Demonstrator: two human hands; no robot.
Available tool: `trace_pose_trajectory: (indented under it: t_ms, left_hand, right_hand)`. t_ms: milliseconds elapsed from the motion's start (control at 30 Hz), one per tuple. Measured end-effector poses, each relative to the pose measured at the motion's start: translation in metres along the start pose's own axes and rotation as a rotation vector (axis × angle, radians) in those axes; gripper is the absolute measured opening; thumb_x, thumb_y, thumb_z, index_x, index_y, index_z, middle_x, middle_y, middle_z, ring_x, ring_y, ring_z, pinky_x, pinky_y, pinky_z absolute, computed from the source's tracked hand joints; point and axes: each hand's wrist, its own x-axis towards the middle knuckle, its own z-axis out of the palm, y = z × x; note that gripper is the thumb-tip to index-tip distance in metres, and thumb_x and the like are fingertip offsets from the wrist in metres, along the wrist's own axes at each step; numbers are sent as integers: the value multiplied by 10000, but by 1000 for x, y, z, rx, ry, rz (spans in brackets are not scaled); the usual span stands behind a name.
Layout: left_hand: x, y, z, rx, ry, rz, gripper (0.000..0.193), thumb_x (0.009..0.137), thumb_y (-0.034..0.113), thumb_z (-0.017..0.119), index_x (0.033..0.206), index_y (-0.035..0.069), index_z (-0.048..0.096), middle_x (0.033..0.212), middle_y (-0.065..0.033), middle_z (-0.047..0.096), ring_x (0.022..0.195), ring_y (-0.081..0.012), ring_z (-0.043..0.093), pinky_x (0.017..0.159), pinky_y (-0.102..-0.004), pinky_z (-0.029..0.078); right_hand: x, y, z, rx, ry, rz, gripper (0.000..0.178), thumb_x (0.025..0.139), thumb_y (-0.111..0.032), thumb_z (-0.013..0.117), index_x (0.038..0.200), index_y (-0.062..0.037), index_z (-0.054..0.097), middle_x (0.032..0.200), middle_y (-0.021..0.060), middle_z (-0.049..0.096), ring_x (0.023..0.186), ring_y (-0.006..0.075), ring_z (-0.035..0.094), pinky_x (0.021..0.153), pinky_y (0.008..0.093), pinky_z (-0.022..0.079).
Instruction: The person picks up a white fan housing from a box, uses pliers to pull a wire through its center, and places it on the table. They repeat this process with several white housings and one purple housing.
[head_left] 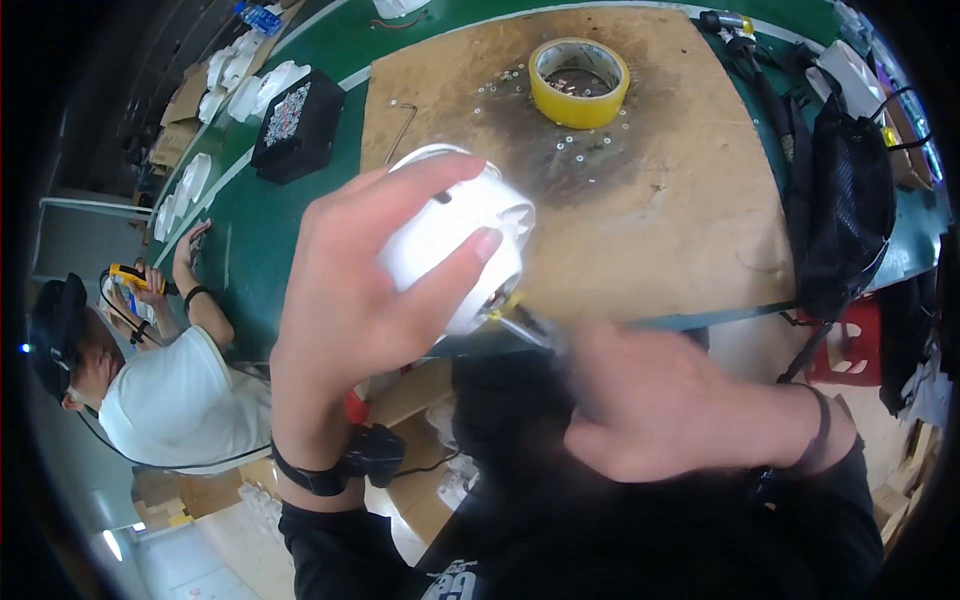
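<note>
My left hand [355, 265] is wrapped around a white round plastic housing [480, 210], tilted above the near edge of the cardboard sheet. The thumb and a finger press on its outer wall. My right hand [670, 400], smeared by motion, is closed round a hand tool [535, 330] with a bright metal front end and a dark handle. The tool's tip meets the housing's lower edge, where a small yellow part [508, 303] shows. Blur hides the tool's exact kind.
A brown cardboard sheet [700, 210] covers the green bench. On it are a yellow tape roll [575, 108] with small metal parts inside, scattered washers and a hex key [402, 132]. A black bin of screws [300, 125] stands left, a black bag [850, 190] right. A co-worker [170, 400] sits left.
</note>
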Motion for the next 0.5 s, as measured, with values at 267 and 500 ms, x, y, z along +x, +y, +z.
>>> trace_pose_trajectory:
  t_ms: [267, 500]
  left_hand:
    - [7, 5, -6, -71, -180, -154, 364, 842, 131, 682, 1177, -10, 655, 1082, -187, 687, 970, -239, 666, 868, -327, 501]
    - [5, -2, -12, -193, -184, -267, 360, 898, 170, 653, 1211, -9, 636, 1085, -118, 674, 968, -172, 644, 855, -285, 501]
  right_hand:
    - [6, 36, 19, 1645, -635, 89, 399, 858, -227, 649, 1154, -46, 451, 849, 32, 525, 700, 129, 537, 624, 244, 454]
    - [-19, 28, 24, 1803, -596, -22, 677, 847, -208, 613, 1422, -10, 315, 1172, 119, 504, 1010, 218, 561, 881, 360, 489]
